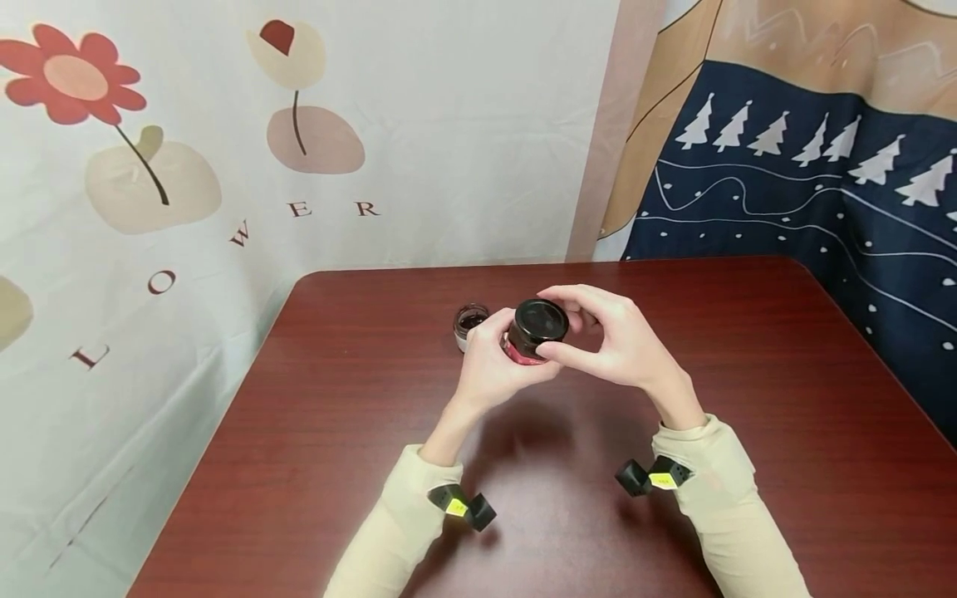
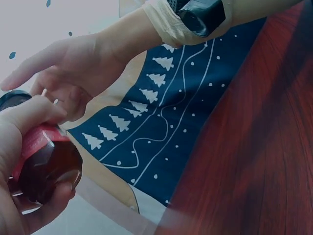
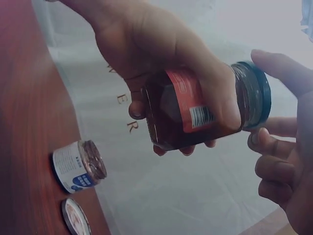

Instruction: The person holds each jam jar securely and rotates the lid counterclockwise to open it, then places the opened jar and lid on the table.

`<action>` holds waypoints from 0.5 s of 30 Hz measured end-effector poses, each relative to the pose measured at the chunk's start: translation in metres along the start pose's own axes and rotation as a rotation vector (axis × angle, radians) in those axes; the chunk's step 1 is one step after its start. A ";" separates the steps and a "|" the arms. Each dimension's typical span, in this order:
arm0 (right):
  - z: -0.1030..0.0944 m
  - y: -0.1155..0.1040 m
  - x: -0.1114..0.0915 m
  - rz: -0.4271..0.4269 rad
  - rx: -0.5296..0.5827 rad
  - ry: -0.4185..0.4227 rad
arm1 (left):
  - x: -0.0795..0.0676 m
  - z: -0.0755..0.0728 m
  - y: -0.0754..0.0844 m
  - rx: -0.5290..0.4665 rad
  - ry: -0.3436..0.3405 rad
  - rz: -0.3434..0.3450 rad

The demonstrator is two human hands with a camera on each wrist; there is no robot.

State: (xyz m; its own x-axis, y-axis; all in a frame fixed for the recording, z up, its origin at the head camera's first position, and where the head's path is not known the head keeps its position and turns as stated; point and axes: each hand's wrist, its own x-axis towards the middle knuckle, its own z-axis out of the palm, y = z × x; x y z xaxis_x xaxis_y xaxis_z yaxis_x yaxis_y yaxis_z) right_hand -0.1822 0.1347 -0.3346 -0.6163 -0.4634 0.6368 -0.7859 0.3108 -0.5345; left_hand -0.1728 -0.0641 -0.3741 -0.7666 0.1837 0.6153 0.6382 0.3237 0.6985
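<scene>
A glass jar (image 3: 168,115) with dark amber contents, a red label and a black lid (image 1: 542,322) is held up above the table. My left hand (image 1: 493,365) grips its body, fingers and thumb wrapped round the glass. At the lid's rim, my right hand (image 1: 616,336) has its thumb on the near side and fingers on the far side, pinching it. The right wrist view shows the jar tipped sideways, its barcode facing that camera. In the left wrist view the jar's faceted base (image 2: 51,169) shows below the left thumb.
A small open jar (image 3: 78,165) with a white and blue label stands on the dark red table (image 1: 314,465), just behind the left hand. Beside it lies a loose round lid (image 3: 76,218). Printed cloths (image 1: 463,133) hang behind the table's far edge.
</scene>
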 end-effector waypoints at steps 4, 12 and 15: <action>0.003 -0.001 -0.001 0.029 -0.077 0.027 | -0.001 0.001 -0.001 0.069 0.019 0.008; 0.004 -0.002 0.000 0.040 -0.131 0.054 | 0.000 0.001 -0.002 0.157 0.006 0.004; 0.004 -0.002 0.000 0.047 -0.130 0.051 | 0.000 0.001 -0.002 0.157 0.001 0.011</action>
State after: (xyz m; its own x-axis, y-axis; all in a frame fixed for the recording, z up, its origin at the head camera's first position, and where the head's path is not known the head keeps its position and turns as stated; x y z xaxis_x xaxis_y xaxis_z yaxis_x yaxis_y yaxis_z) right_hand -0.1807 0.1303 -0.3358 -0.6520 -0.4038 0.6417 -0.7537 0.4377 -0.4903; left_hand -0.1743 -0.0641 -0.3763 -0.7596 0.1870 0.6230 0.6275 0.4627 0.6262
